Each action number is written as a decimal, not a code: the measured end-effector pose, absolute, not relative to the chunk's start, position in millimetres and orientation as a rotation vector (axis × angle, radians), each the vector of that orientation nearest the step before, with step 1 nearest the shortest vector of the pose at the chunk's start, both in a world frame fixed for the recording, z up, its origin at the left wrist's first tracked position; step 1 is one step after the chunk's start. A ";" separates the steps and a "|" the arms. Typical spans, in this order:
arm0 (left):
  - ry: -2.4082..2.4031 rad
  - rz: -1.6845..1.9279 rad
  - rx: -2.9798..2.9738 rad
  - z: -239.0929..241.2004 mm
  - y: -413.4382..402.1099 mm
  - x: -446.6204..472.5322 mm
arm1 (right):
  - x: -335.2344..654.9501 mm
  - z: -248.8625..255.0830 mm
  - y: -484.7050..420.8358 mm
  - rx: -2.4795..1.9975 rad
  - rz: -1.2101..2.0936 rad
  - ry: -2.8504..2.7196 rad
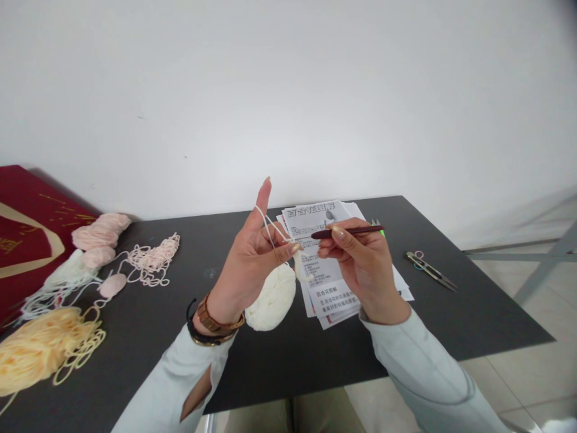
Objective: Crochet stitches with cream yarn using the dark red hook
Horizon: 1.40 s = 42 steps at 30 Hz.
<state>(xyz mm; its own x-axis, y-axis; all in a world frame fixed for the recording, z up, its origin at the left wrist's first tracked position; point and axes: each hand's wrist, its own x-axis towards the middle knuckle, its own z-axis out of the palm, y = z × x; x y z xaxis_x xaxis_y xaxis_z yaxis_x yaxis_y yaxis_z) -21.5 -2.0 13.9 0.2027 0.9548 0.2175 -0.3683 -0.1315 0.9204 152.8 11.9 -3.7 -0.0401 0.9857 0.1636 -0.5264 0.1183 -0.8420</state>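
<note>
My left hand (252,255) is raised over the dark table (279,355), index finger pointing up with a strand of cream yarn (270,228) looped over it, thumb and other fingers pinching the strand. My right hand (360,261) grips a dark red crochet hook (351,231), its tip pointing left toward the pinched yarn. A cream yarn ball (271,297) lies on the table just below my left hand.
Printed instruction sheets (324,300) lie under my right hand. Thread snips (430,271) rest at the right. Pink yarn (153,258), pale skeins (97,231) and loose yellow yarn (42,349) crowd the left, beside a red box (27,234). A white wall stands behind.
</note>
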 end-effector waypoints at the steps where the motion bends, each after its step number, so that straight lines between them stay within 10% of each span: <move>1: 0.679 1.303 1.172 14.2 -2.4 -21.3 | 153.2 -3.5 12.1 -0.652 1.369 -0.924; 42: 0.432 1.102 1.017 15.1 -2.5 -31.6 | 173.0 -2.6 15.7 -0.516 1.143 -1.176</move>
<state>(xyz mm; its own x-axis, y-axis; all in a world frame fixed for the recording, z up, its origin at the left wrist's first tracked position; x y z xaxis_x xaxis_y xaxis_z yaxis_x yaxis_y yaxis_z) -31.6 -2.5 15.1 0.4311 0.8845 0.1787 -0.5278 0.0865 0.8450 173.0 15.7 -2.6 -0.0442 0.8931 0.4476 -0.4217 0.3895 -0.8188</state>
